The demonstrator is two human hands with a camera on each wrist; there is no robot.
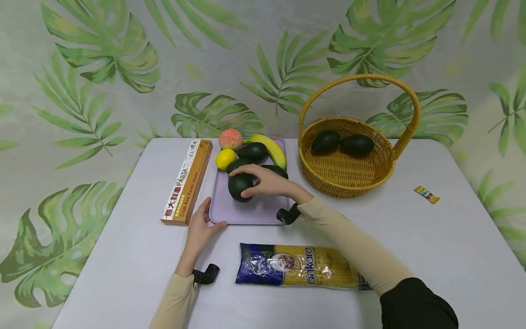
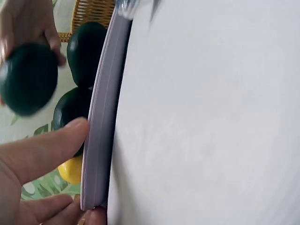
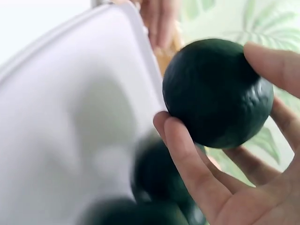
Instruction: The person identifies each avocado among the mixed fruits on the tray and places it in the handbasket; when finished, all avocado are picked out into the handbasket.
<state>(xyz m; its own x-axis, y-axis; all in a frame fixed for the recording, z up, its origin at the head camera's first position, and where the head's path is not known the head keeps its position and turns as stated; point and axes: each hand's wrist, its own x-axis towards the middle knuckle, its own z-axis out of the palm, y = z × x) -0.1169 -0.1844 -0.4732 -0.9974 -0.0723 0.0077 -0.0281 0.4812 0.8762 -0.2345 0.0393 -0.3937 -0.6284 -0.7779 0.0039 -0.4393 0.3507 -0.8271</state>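
Note:
My right hand [image 1: 263, 180] grips a dark green avocado [image 3: 215, 93], thumb and fingers spread round it, above the lilac tray [image 1: 246, 214]. My left hand [image 1: 201, 228] holds the tray's near left corner, its thumb along the front rim [image 2: 101, 112] and fingers at the left side. At the tray's back lie more avocados [image 1: 254, 151], a yellow lemon [image 1: 226, 159], a peach [image 1: 231, 139] and a banana [image 1: 269, 148]. My right hand partly hides two of these avocados. The tray's front part shows bare.
A wicker basket [image 1: 345, 185] with a tall handle stands right of the tray, two avocados [image 1: 356, 145] inside. An orange-and-white pasta box [image 1: 188, 183] lies at left. Spaghetti in a bag [image 1: 296, 266] lies in front, partly under the right forearm. A small packet [image 1: 427, 194] lies far right.

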